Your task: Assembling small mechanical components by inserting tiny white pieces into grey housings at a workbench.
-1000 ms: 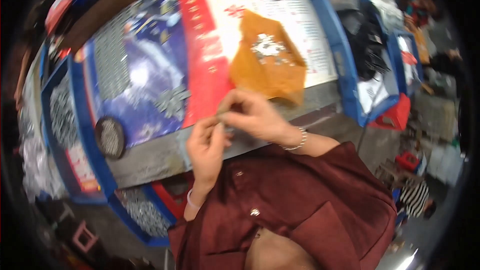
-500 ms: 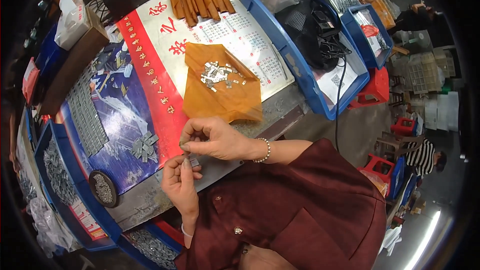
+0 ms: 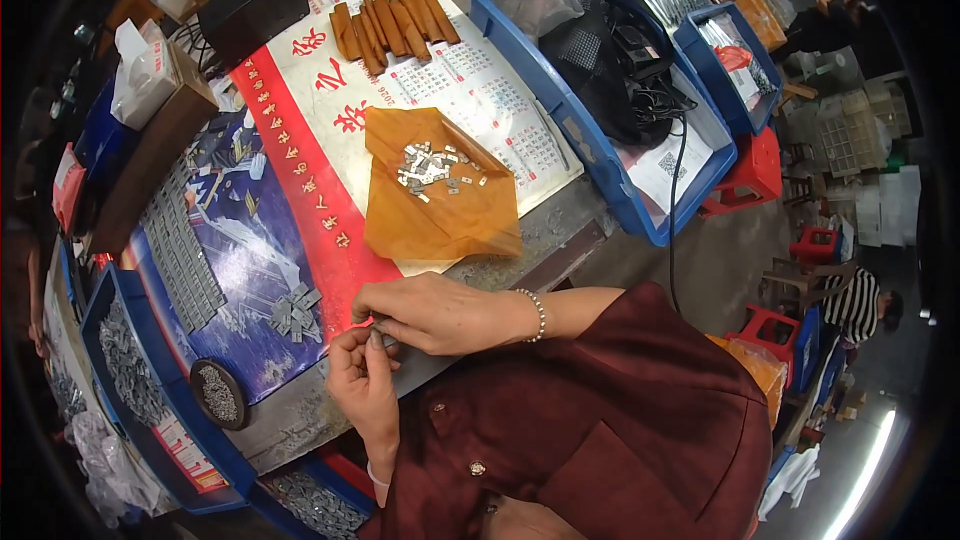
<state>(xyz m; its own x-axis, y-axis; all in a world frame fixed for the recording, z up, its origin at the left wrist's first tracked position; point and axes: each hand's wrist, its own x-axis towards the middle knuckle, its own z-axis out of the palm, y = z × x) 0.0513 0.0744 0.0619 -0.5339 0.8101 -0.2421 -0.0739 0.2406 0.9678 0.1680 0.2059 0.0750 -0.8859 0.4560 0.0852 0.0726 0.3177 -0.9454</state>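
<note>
My right hand (image 3: 435, 312), with a beaded bracelet at its wrist, is closed in a pinch over the table's front edge. Just below it, the fingertips of my left hand (image 3: 366, 385) are also pressed together, and the two hands meet. Whatever they hold is too small and too covered by the fingers to name. Beyond them lies an orange-brown paper sheet (image 3: 395, 228) with a scatter of small silvery metal plates (image 3: 425, 168). To the left of my hands are a loose pile of grey metal pieces (image 3: 295, 314) and a round dark dish (image 3: 218, 393) of tiny metal parts.
Grey pieces stand in rows (image 3: 178, 260) on the poster-covered table. Rolled brown paper packets (image 3: 395, 25) lie at the back. A blue bin (image 3: 560, 105) with a black bag stands right; another blue bin (image 3: 105, 285) of metal parts sits left. A black cable (image 3: 676, 230) hangs at right.
My right hand has come down against my left, its fingers now folded lower over the left fingertips. The view has shifted slightly; the things on the table look unmoved.
</note>
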